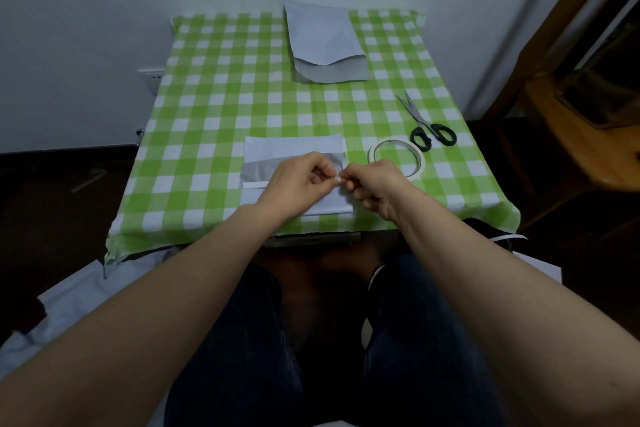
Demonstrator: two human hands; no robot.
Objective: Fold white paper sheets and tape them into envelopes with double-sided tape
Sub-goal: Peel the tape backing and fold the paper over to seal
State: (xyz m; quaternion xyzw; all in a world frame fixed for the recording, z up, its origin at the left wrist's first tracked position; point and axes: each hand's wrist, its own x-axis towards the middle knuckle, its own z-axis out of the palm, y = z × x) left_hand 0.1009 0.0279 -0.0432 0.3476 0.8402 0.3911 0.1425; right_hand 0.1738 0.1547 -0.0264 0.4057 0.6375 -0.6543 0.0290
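Edges: checked tablecloth [214,97] drapes over the near table edge just under the forearms. Its far edge meets the white wall, and wooden furniture [571,135] stands off the right side.
Open room: bare cloth lies left of the folded sheet [277,149] and between it and the paper stack [325,42] at the far edge.
Left hand [298,180]: fingers curled, thumb and forefinger pinching a small white scrap [337,178] above the sheet.
Right hand [377,184]: curled likewise, pinching the same scrap from the other side.
Sheet: flat at front centre, long axis left to right. A tape strip [254,185] runs parallel across it.
Right side: tape roll [374,149] lies flat just beyond the right hand. The scissors [429,133] are behind it, blades pointing toward the far edge.
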